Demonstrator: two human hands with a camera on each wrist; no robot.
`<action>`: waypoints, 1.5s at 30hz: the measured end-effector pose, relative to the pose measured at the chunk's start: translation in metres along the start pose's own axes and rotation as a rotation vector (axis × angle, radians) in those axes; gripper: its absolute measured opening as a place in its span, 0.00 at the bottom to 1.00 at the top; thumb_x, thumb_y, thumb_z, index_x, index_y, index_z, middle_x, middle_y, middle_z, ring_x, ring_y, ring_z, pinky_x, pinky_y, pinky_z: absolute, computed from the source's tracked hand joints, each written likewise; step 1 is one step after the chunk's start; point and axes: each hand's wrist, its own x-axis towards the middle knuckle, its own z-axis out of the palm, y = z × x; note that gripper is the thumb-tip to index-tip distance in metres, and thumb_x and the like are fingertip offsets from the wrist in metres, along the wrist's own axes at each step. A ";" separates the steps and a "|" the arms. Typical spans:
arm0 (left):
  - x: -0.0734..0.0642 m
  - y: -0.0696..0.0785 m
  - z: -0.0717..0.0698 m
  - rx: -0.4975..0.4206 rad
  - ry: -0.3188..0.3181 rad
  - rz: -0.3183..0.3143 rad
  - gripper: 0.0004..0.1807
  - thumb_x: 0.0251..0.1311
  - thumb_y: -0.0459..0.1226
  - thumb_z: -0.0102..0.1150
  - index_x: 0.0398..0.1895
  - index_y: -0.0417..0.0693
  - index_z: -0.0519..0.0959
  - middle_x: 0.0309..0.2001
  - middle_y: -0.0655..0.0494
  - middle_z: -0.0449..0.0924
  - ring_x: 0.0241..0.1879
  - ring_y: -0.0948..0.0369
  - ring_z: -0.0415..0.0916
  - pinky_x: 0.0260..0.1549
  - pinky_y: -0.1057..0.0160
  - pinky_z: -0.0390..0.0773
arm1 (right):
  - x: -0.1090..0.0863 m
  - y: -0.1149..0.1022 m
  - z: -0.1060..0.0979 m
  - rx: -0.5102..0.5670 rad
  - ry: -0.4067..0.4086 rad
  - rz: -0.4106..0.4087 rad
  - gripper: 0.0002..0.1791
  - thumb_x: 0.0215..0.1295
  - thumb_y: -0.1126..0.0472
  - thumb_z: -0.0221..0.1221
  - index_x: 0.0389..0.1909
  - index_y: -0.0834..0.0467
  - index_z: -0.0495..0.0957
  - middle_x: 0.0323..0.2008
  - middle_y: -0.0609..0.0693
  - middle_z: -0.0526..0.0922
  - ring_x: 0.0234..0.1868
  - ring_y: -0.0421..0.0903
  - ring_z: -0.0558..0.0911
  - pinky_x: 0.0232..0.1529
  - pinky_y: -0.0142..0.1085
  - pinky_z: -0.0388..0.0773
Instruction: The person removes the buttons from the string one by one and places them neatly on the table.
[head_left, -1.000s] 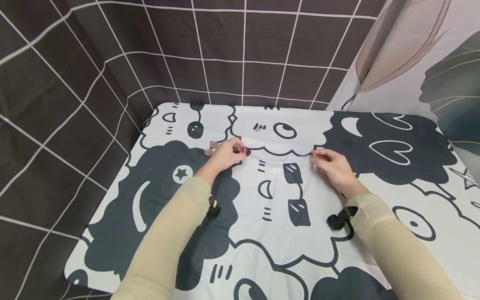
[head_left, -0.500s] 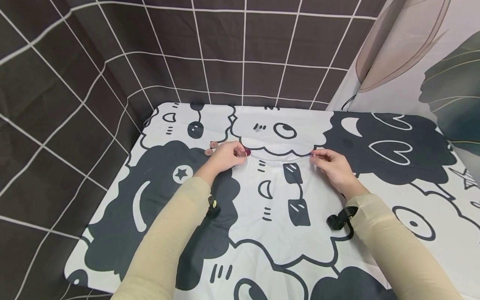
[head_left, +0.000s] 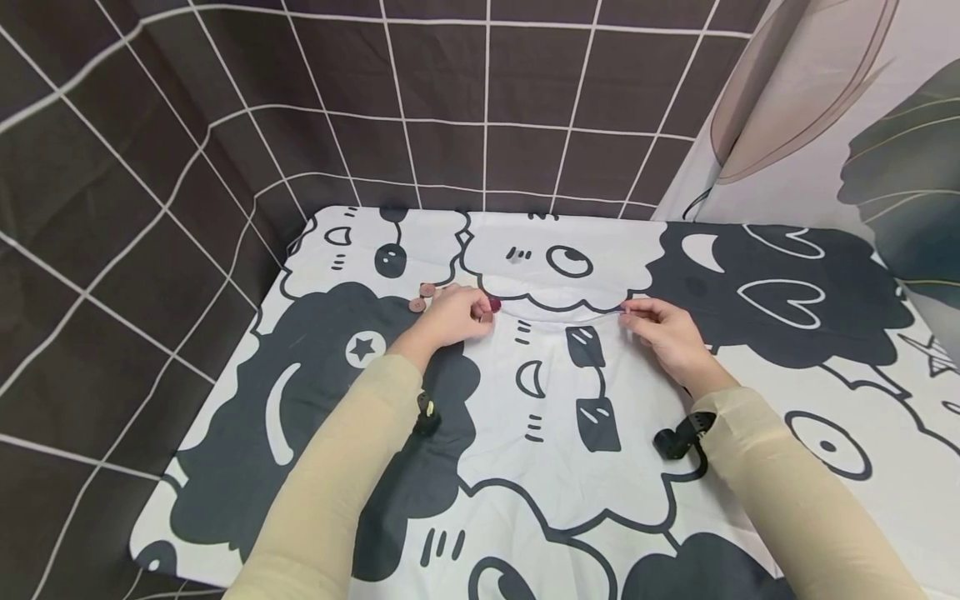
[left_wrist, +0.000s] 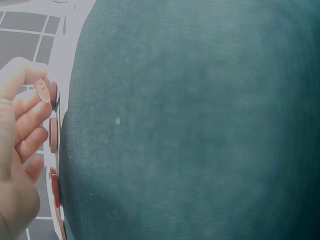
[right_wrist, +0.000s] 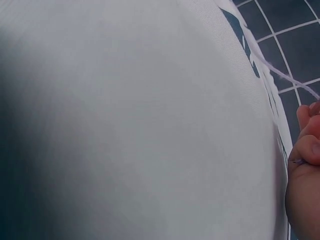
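My left hand (head_left: pixel 453 318) pinches a pale brown button (left_wrist: pixel 43 90) with small holes between thumb and forefinger. Just beyond those fingertips is a dark red button (head_left: pixel 495 305), on or close to the cloth. On the right, my right hand (head_left: pixel 663 333) pinches a thin pale purple cord (right_wrist: pixel 290 79) between thumb and fingertips, low over the cloth. From there the cord runs leftward toward the dark red button; whether it passes through either button I cannot tell. Palm and wrist hide part of the left fingers in the head view.
Two pinkish-brown buttons, one the upper button (head_left: pixel 427 289) and one the lower button (head_left: pixel 417 305), lie left of my left hand. In the left wrist view a red button (left_wrist: pixel 55 187) lies nearer. A black-and-white patterned cloth (head_left: pixel 555 492) covers the table; dark gridded fabric (head_left: pixel 442 92) hangs behind.
My left hand has turned and shifted slightly down beside the dark red button, its fingers drawing in. The right hand stays in place with the cord.
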 end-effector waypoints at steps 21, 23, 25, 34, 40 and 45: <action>0.004 0.000 0.000 0.100 -0.026 -0.012 0.10 0.55 0.42 0.57 0.39 0.49 0.76 0.34 0.58 0.74 0.43 0.57 0.65 0.49 0.57 0.61 | 0.001 0.001 -0.004 -0.036 0.002 -0.020 0.25 0.61 0.55 0.62 0.54 0.66 0.73 0.35 0.39 0.78 0.32 0.36 0.72 0.28 0.25 0.70; 0.004 0.000 0.000 0.092 -0.025 -0.013 0.11 0.55 0.42 0.58 0.40 0.49 0.76 0.34 0.58 0.74 0.43 0.57 0.65 0.49 0.57 0.61 | 0.000 0.001 -0.004 -0.044 -0.004 -0.020 0.25 0.61 0.55 0.62 0.54 0.67 0.73 0.35 0.40 0.77 0.31 0.36 0.71 0.28 0.24 0.70; 0.003 0.002 -0.001 0.065 -0.019 -0.020 0.12 0.55 0.43 0.59 0.40 0.49 0.76 0.35 0.58 0.74 0.44 0.57 0.65 0.49 0.57 0.62 | -0.001 0.001 -0.003 -0.047 -0.004 -0.019 0.24 0.61 0.55 0.62 0.53 0.66 0.73 0.34 0.41 0.77 0.30 0.36 0.71 0.28 0.24 0.69; 0.006 0.006 0.000 -0.119 0.030 -0.066 0.15 0.54 0.47 0.64 0.41 0.50 0.76 0.37 0.59 0.76 0.46 0.58 0.65 0.48 0.59 0.65 | -0.002 0.003 0.000 -0.039 0.007 -0.023 0.24 0.59 0.56 0.63 0.51 0.66 0.74 0.34 0.41 0.78 0.29 0.36 0.72 0.28 0.25 0.70; 0.010 0.009 0.001 -0.205 0.039 -0.092 0.18 0.54 0.47 0.63 0.45 0.49 0.77 0.37 0.60 0.76 0.42 0.61 0.68 0.45 0.62 0.68 | -0.002 0.006 0.000 0.058 -0.015 -0.096 0.21 0.58 0.62 0.64 0.50 0.68 0.74 0.33 0.40 0.79 0.31 0.34 0.74 0.29 0.23 0.71; 0.016 0.015 0.002 -0.253 0.021 -0.080 0.20 0.55 0.47 0.64 0.48 0.48 0.76 0.37 0.59 0.75 0.31 0.64 0.76 0.38 0.65 0.73 | -0.001 0.006 -0.001 0.084 -0.011 -0.141 0.20 0.57 0.62 0.65 0.48 0.67 0.76 0.33 0.41 0.78 0.31 0.35 0.73 0.29 0.23 0.71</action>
